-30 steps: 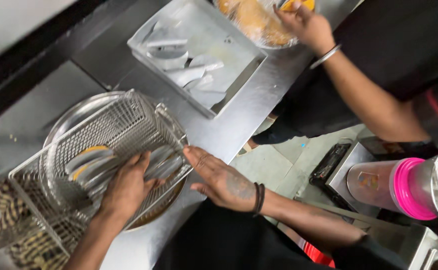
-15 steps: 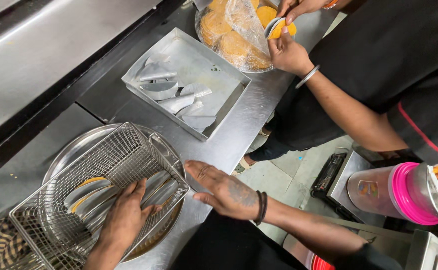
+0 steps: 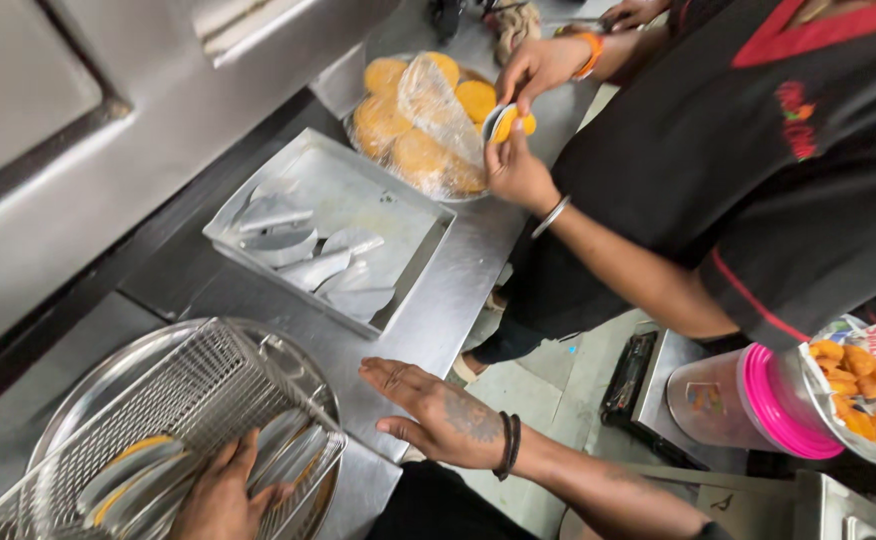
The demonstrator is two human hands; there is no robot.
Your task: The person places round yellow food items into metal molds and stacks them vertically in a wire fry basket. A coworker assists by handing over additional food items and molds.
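Observation:
My left hand (image 3: 223,495) rests with fingers spread on the near end of a wire fry basket (image 3: 193,390), which lies on a round steel plate (image 3: 88,395). Several flat metal moulds with orange filling (image 3: 138,465) lie inside the basket under my fingers. My right hand (image 3: 438,415) lies open and flat on the steel counter (image 3: 458,290), just right of the basket, holding nothing. A co-worker's two hands (image 3: 523,165) hold a round orange patty (image 3: 508,122) over the counter's far end.
A square steel tray (image 3: 403,215) with several empty half-moon metal moulds (image 3: 308,260) sits beyond the basket. Behind it is a plate of orange patties under clear plastic (image 3: 423,120). At right stand a pink-lidded jar (image 3: 748,400) and a bowl of orange snacks (image 3: 853,395).
The view has tilted up the counter, so both my hands sit lower in frame. My right hand has drawn slightly away from the basket. The co-worker has lifted a patty off the plate.

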